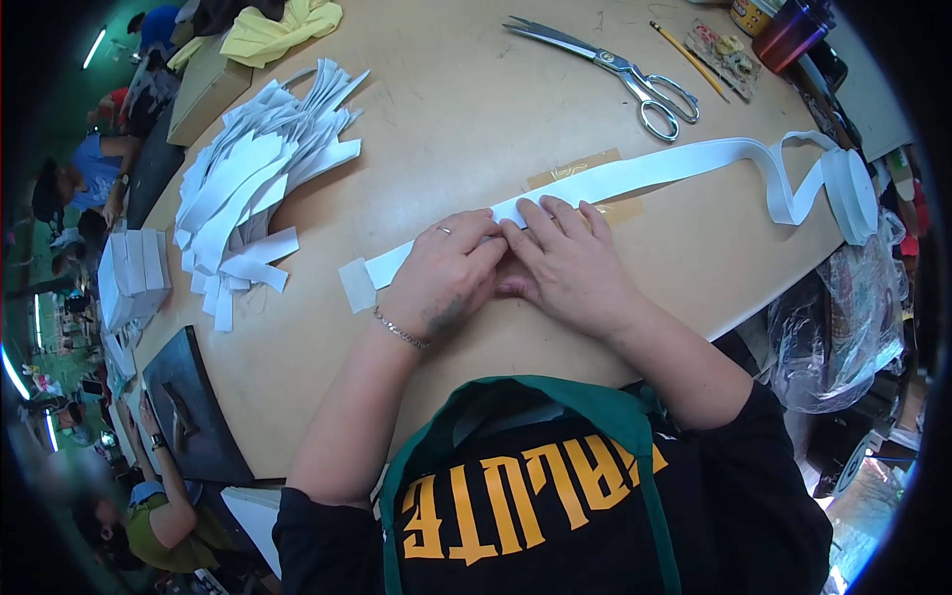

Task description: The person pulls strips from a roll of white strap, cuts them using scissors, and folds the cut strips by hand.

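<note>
A long white strip point(674, 165) runs across the table from a white roll point(850, 196) at the right to a pale tape patch point(357, 285) at the left. My left hand point(451, 260) lies over the strip, its fingers bent together beside the other hand; whether they pinch anything is hidden. My right hand point(565, 256) rests on the strip just to the right, fingers slightly spread and pressing it flat. Brown tape point(623, 211) shows on the table under the strip. A pile of cut white strips point(248, 183) lies at the upper left.
Large scissors point(620, 67) lie at the top, near a yellow pencil point(689, 61) and a dark tumbler point(793, 35). Yellow cloth point(280, 30) sits at the top left. A dark board point(196, 407) is at the left edge. Other people are at work farther left.
</note>
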`<state>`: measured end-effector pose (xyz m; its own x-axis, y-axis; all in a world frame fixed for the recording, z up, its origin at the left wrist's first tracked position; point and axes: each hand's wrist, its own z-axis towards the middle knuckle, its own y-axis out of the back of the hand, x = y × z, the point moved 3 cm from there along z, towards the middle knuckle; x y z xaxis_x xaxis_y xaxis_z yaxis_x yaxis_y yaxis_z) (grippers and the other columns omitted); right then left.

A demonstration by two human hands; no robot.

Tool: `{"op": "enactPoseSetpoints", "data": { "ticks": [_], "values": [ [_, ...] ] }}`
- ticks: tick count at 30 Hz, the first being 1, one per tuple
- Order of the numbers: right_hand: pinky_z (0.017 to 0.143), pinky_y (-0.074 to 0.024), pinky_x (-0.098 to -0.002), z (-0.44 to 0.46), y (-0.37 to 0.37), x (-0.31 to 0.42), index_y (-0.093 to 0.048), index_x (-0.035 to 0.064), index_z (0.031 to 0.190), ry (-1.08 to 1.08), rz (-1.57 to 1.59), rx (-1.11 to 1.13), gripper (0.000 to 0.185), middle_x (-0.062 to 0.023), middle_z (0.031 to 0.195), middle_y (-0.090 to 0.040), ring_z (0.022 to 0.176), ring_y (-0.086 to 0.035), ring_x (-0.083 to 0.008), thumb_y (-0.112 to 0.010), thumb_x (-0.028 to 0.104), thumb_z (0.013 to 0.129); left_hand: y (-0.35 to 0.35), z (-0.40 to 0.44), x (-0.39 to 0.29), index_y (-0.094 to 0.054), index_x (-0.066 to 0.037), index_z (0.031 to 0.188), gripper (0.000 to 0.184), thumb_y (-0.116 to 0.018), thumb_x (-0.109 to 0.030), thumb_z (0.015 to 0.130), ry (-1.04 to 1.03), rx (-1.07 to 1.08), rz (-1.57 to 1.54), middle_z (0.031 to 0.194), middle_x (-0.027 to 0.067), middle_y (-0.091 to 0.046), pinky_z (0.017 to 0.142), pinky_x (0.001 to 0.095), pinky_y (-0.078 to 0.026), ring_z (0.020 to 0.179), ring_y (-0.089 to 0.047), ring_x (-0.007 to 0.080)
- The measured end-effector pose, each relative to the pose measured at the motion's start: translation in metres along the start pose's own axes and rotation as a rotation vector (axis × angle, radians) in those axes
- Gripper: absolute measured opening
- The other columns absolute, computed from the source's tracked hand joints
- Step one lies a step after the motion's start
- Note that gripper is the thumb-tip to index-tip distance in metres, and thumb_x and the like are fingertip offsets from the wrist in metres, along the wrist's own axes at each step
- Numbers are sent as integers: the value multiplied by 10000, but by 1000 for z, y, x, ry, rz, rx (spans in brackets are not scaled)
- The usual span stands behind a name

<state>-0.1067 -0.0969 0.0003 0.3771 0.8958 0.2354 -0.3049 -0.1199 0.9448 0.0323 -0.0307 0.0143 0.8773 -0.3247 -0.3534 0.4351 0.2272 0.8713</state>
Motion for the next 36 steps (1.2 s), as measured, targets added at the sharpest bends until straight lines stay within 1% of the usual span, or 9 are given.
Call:
{"op": "enactPoseSetpoints", "data": {
  "ticks": [10, 13, 15, 17, 19, 22, 29, 33, 36],
  "values": [
    [1012, -307, -487, 2, 5, -2, -514, 77, 1231, -26, 28, 50, 559, -119, 1233, -476, 1230, -391, -289, -596, 440, 814, -6, -3, 12, -643, -36, 908, 202, -654, 24, 715, 106, -74, -96, 1018, 111, -600, 812, 355, -484, 924, -575, 288],
    [993, -354, -439, 9, 20, -22, -525, 85, 1217, 18, 291, 67, 491, -126, 1195, -521, 1174, -464, -300, -640, 341, 815, -7, -2, 15, -645, -44, 899, 167, -656, 10, 741, 151, -77, -140, 1007, 92, -605, 801, 350, -477, 914, -570, 276],
    [941, -414, -394, 19, 32, -66, -557, 83, 1176, -150, 599, -168, 412, -130, 1144, -555, 1069, -540, -308, -661, 227, 804, -9, -3, 17, -645, -49, 890, 138, -657, -4, 761, 156, -81, -167, 995, 81, -608, 791, 347, -475, 912, -566, 269],
    [880, -455, -387, 31, 56, -118, -598, 59, 1098, -262, 274, -336, 311, -141, 1121, -563, 992, -570, -320, -633, 136, 799, -7, -2, 17, -644, -52, 884, 117, -657, -15, 774, 158, -93, -171, 988, 79, -609, 786, 343, -475, 913, -564, 264],
    [869, -458, -388, 37, 55, -167, -621, 50, 1048, -536, 152, -229, 291, -155, 1081, -577, 984, -569, -305, -636, 140, 772, -6, -3, 17, -644, -55, 880, 105, -656, -21, 781, 157, -102, -180, 983, 78, -609, 784, 340, -475, 915, -563, 262],
    [785, -482, -328, 47, 52, -192, -606, 16, 1102, -599, -116, 33, 364, -151, 1061, -589, 918, -603, -226, -651, 159, 771, -7, -3, 18, -644, -58, 878, 102, -652, -22, 783, 156, -113, -194, 980, 78, -608, 784, 338, -476, 917, -563, 260],
    [603, -500, -314, 94, 76, -172, -634, 18, 845, -655, -355, 625, 148, -103, 705, -637, 675, -640, -189, -574, 116, 752, -7, -4, 18, -642, -69, 878, 100, -646, -30, 786, 151, -126, -207, 971, 71, -609, 776, 336, -477, 900, -563, 263],
    [533, -463, -260, 78, 85, -192, -581, 40, 778, -742, 490, 332, 100, -57, 697, -604, 602, -587, -116, -536, 128, 792, -9, -5, 20, -641, -72, 876, 99, -644, -33, 785, 157, -127, -223, 963, 68, -610, 767, 339, -477, 888, -565, 266],
    [528, -451, -278, 27, 99, -158, -586, 50, 839, -725, 879, 278, 131, -50, 685, -588, 591, -577, -134, -582, 177, 805, -8, -5, 20, -641, -72, 876, 99, -643, -32, 785, 170, -116, -224, 958, 68, -610, 765, 342, -476, 888, -566, 265]
  ]
}}
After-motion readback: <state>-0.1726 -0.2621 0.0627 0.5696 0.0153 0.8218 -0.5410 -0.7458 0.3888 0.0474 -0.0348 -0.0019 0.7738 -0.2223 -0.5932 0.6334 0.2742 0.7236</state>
